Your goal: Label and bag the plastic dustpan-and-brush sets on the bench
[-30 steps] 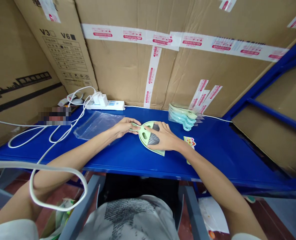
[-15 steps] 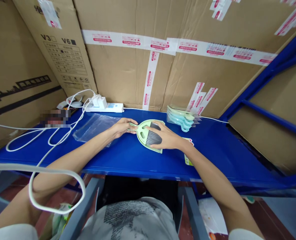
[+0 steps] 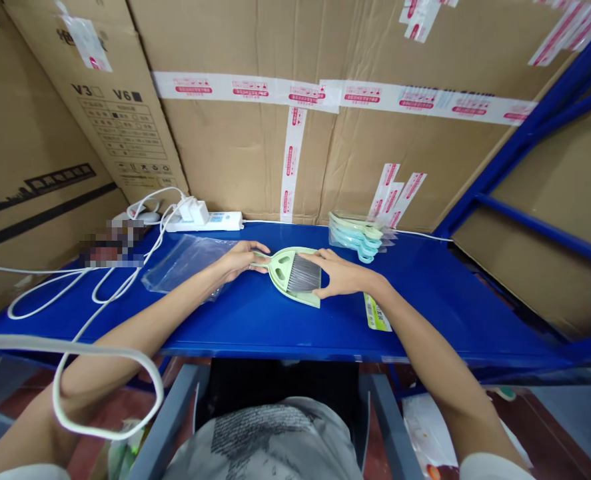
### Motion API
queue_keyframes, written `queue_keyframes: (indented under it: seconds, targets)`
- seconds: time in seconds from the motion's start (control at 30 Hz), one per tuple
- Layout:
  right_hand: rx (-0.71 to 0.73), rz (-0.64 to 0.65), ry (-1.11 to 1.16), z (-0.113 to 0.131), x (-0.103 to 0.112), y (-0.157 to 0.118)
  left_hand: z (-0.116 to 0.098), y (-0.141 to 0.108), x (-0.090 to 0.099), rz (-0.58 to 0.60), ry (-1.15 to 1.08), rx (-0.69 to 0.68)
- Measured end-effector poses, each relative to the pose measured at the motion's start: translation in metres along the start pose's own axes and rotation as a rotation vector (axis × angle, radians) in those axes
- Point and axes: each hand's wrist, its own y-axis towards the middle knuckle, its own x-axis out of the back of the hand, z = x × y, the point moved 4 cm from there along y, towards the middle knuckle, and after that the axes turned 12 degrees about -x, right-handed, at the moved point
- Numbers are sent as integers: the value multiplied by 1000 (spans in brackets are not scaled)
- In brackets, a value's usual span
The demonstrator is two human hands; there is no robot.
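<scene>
A light green dustpan (image 3: 312, 299) lies on the blue table with a small hand brush (image 3: 304, 275) nested in it, grey bristles facing up. My left hand (image 3: 245, 261) is closed around the handle end at the left, thumb and fingers pinching it. At the bristle end, my right hand (image 3: 342, 273) is spread, thumb at the lower corner of the bristles and fingertips at the upper edge. The bristles show between thumb and fingers. Under my right forearm a green and white card (image 3: 376, 315) is partly hidden.
A clear plastic bag (image 3: 188, 262) lies left of the dustpan. Bagged green and blue dustpan sets (image 3: 355, 235) are stacked at the back right. A power strip (image 3: 220, 221) with white cables (image 3: 120, 290) sits back left. Cardboard walls (image 3: 235, 153) enclose the table (image 3: 255, 330).
My right hand has slid right off the middle of the bristles to their outer edge, uncovering them. My left hand keeps hold of the handle end. The view has shifted slightly.
</scene>
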Motion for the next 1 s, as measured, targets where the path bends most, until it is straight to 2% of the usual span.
queue_keyframes:
  seconds: [0.63,0.9,1.0]
  targets:
    - [86,-60,-38,-13,1,6,-1,2,-1,42,4,-39]
    - [27,-47,11,-15,2,13,-8,-1,-4,67,44,-50]
    - [-20,-31,-13,-20,12,5,-8,-3,-4,77,52,-49]
